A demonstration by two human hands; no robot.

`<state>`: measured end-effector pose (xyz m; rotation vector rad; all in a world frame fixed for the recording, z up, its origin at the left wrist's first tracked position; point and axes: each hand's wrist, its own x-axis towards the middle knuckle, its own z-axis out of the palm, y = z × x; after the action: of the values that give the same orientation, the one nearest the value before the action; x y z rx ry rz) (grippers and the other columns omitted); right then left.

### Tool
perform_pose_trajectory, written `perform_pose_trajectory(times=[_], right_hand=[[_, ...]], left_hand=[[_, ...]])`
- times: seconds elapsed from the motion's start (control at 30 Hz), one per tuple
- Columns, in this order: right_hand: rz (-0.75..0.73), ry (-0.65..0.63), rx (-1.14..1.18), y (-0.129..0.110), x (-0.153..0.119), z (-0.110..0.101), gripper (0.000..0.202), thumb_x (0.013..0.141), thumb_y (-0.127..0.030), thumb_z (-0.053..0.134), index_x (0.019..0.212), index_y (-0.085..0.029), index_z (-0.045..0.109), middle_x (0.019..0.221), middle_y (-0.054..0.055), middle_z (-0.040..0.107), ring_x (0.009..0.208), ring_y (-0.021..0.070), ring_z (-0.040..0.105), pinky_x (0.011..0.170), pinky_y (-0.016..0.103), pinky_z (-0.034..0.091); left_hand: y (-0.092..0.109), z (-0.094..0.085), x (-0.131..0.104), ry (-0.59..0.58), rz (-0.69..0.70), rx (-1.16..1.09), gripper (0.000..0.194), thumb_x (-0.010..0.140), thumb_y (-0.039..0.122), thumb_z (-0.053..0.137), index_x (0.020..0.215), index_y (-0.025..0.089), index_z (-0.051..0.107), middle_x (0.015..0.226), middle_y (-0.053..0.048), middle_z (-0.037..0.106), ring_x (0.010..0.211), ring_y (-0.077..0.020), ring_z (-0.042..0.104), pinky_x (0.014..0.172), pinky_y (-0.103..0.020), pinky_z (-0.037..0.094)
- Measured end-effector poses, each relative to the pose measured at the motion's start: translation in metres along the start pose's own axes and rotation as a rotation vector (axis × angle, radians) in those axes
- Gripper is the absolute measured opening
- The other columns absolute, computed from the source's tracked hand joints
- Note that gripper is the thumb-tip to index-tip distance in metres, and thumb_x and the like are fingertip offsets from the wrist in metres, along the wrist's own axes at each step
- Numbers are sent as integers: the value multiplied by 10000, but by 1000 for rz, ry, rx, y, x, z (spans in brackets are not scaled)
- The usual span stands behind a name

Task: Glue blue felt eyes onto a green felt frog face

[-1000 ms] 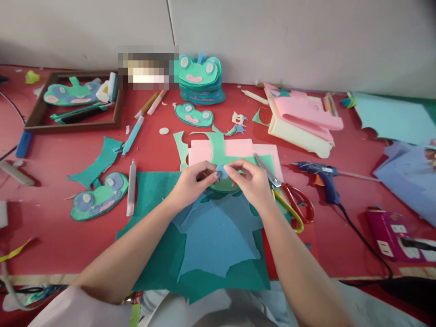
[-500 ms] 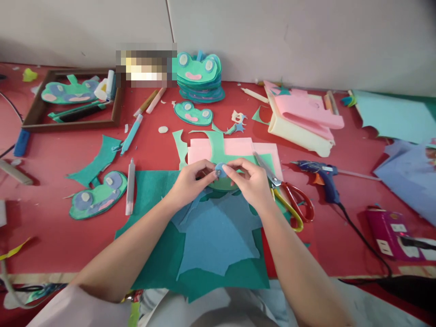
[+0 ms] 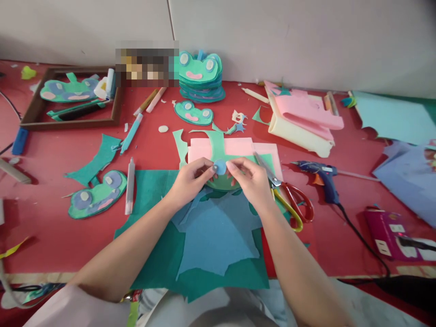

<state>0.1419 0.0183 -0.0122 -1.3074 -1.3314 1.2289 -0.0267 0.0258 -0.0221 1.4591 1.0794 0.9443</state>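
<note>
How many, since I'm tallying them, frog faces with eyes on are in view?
4 frog faces: one inside the brown frame, one atop the stack, one in front of it, one left of the grey pen. The stack may hide more.

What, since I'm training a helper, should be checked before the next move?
1. Blue disc held by left hand: ok, gripped at its edge.
2. Right hand on it too: ok, opposite edge.
3. Scissors well away from right hand: not ok, close beside it.
4. Glue gun set down: ok, on the table.
5. Glue gun cool: cannot tell.
6. Green piece underneath fully visible: not ok, partly covered.
</note>
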Motion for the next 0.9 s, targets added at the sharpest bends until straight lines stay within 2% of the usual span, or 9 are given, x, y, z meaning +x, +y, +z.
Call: perform_pose_trajectory(times=[0.17,0.27,0.4,0.5,0.67,0.9], right_hand=[[-14,-16,-67,1,-1,0,204,772,-403,619,789,-199,626,701,-10,604,566,86,527,499,211,451],[-46,18,-136,1,-2,1,204,786,-402,600,809,-200,620,745,1,611,610,99,547,525,224,457],[-178,87,-270,0,-3,6,135,794,-341,599,810,-208,590,787,6,615,710,117,580,590,234,475],[-258,47,-333,0,-5,9,78,810,-282,578,839,-212,593,786,7,617,726,121,590,600,240,483],[-159,-24,-213,-1,-7,10,131,834,-301,535,895,-215,614,854,26,643,754,139,614,577,248,517],[-53,-27,-25,-4,-7,10,187,796,-380,588,880,-220,638,848,14,645,683,121,618,520,223,516]], left_hand=[[0,0,0,-25,10,20,212,851,365,519,806,170,589,681,5,601,613,-82,556,565,-189,457],[-1,0,-1,-15,19,51,209,851,361,514,813,169,588,684,2,596,615,-86,553,566,-196,455],[1,0,-2,47,56,154,157,843,311,519,804,173,581,680,8,579,616,-83,539,572,-198,441],[2,1,-3,64,95,216,98,824,259,531,776,177,556,689,18,569,618,-77,525,579,-194,433],[1,1,-2,59,117,211,92,824,264,529,784,183,543,727,10,574,655,-88,539,606,-206,446],[-2,-1,-1,57,128,202,97,822,272,555,778,186,538,731,17,580,664,-82,546,609,-195,445]])
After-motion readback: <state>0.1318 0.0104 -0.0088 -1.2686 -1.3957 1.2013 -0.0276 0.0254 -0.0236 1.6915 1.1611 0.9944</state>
